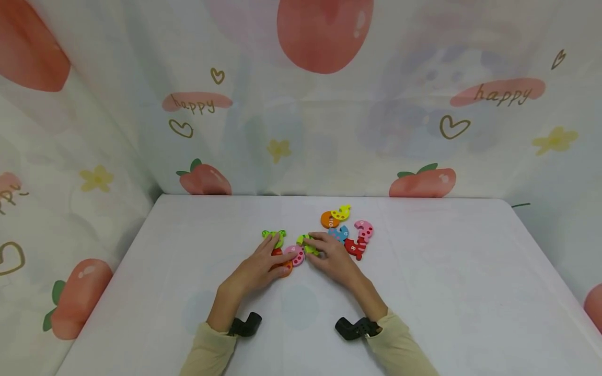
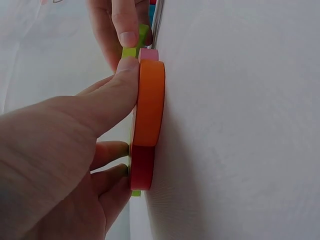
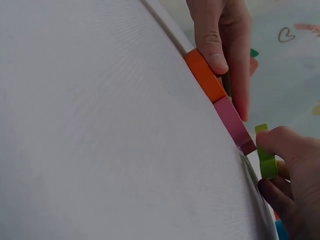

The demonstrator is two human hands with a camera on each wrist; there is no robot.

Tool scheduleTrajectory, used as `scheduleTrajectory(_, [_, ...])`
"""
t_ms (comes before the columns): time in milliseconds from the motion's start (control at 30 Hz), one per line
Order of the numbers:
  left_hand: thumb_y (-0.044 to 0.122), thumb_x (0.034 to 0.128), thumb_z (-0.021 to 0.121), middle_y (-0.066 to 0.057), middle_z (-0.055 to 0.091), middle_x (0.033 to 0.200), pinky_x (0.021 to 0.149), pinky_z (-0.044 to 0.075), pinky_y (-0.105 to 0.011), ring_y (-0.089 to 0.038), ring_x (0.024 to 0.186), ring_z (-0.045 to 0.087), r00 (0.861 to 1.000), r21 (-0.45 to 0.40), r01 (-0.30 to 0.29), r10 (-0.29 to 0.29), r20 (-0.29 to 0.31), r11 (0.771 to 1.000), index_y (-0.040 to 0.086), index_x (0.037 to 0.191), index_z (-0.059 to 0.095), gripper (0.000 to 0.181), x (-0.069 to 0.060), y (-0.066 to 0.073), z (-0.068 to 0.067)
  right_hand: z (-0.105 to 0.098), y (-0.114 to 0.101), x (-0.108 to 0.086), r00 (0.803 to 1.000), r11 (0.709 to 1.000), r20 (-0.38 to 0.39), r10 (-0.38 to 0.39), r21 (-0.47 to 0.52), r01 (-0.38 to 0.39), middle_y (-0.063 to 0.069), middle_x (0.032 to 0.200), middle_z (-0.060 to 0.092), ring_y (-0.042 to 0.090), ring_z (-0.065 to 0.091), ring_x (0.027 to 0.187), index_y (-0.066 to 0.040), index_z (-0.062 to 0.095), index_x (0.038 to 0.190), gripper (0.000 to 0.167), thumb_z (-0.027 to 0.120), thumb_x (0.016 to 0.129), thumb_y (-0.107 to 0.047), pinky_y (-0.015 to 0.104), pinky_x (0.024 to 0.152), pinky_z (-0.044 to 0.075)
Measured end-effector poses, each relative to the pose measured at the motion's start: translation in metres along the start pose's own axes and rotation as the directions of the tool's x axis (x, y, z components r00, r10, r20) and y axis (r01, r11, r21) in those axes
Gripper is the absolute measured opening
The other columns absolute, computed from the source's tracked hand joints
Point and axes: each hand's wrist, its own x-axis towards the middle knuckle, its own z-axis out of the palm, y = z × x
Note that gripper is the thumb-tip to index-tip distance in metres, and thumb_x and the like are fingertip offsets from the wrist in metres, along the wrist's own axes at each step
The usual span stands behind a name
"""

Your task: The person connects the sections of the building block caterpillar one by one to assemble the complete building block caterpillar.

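A chain of flat, numbered puzzle pieces lies on the white table. It runs from a light green piece like an animal's head through a red piece and an orange piece to a pink spotted piece. Over this chain my left hand rests, its thumb on the orange piece and its fingertips on the far side. My right hand pinches a green curved piece between thumb and fingers, beside the pink piece's end. In the right wrist view it looks slightly raised and tilted.
To the right of my right hand lie more pieces: an orange round one, a yellow one, a blue one, a pink one and a red one. A printed cloth hangs behind the table.
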Motion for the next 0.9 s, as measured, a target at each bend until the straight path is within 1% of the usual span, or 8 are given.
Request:
scheduleTrajectory(200, [0.040,0.0912,0.062,-0.010,0.018,0.163,0.110,0.035,-0.061,-0.034,0.152,0.012,1.000,0.006,0.020,-0.020,0.002,1.000,0.035,0.138,0.053,0.048,-0.0003,0.0008,-0.0001,0.0027,-0.0009,0.0005,1.000,1.000,0.006,-0.003,-0.003,0.003,0.013,0.133,0.060,0.031,0.056,0.124,-0.010,0.067,0.124,0.036,0.071,0.088,-0.016,0.044,0.101,0.050])
scheduleTrajectory(367, [0.041,0.0909,0.062,-0.011,0.019,0.163,0.110,0.035,-0.062,-0.034,0.152,0.013,1.000,0.006,0.022,-0.022,0.002,1.000,0.035,0.139,0.053,0.049,0.0012,0.0012,0.0015,0.0045,-0.0033,0.0000,1.000,0.999,0.025,-0.007,-0.044,0.008,0.014,0.136,0.057,0.033,0.053,0.127,-0.009,0.065,0.126,0.037,0.069,0.090,-0.016,0.046,0.102,0.049])
scheduleTrajectory(467, [0.041,0.0907,0.062,-0.010,0.019,0.163,0.110,0.035,-0.062,-0.034,0.152,0.013,1.000,0.006,0.024,-0.024,0.003,1.000,0.035,0.139,0.052,0.049,0.0019,0.0015,0.0016,0.0049,-0.0048,-0.0002,0.999,0.998,0.035,0.006,-0.068,-0.004,0.014,0.138,0.056,0.032,0.052,0.129,-0.010,0.064,0.128,0.038,0.069,0.090,-0.018,0.047,0.103,0.048])
scheduleTrajectory(567, [0.041,0.0908,0.062,-0.011,0.018,0.163,0.110,0.035,-0.062,-0.034,0.152,0.013,1.000,0.007,0.021,-0.021,0.004,1.000,0.034,0.139,0.052,0.049,0.0020,0.0018,0.0009,0.0052,-0.0054,-0.0005,0.999,0.996,0.040,0.014,-0.084,-0.011,0.013,0.139,0.056,0.032,0.052,0.129,-0.010,0.064,0.128,0.038,0.068,0.091,-0.019,0.047,0.104,0.047])
scheduleTrajectory(733, [0.039,0.0914,0.062,-0.013,0.019,0.162,0.110,0.035,-0.062,-0.037,0.151,0.014,1.000,0.004,0.004,-0.004,0.000,1.000,0.032,0.138,0.054,0.048,0.0013,0.0017,0.0004,0.0053,-0.0059,-0.0010,0.999,0.994,0.046,0.004,-0.105,0.001,0.014,0.139,0.055,0.033,0.052,0.129,-0.010,0.064,0.128,0.038,0.067,0.092,-0.019,0.048,0.104,0.047])
scheduleTrajectory(900, [0.037,0.0916,0.062,-0.016,0.021,0.161,0.109,0.037,-0.061,-0.039,0.150,0.016,1.000,0.015,-0.014,0.014,-0.013,1.000,0.029,0.138,0.055,0.048,0.0012,0.0009,0.0011,0.0047,-0.0071,-0.0003,0.998,0.994,0.058,0.015,-0.108,-0.008,0.013,0.140,0.055,0.032,0.051,0.130,-0.010,0.062,0.131,0.040,0.066,0.092,-0.021,0.048,0.105,0.046])
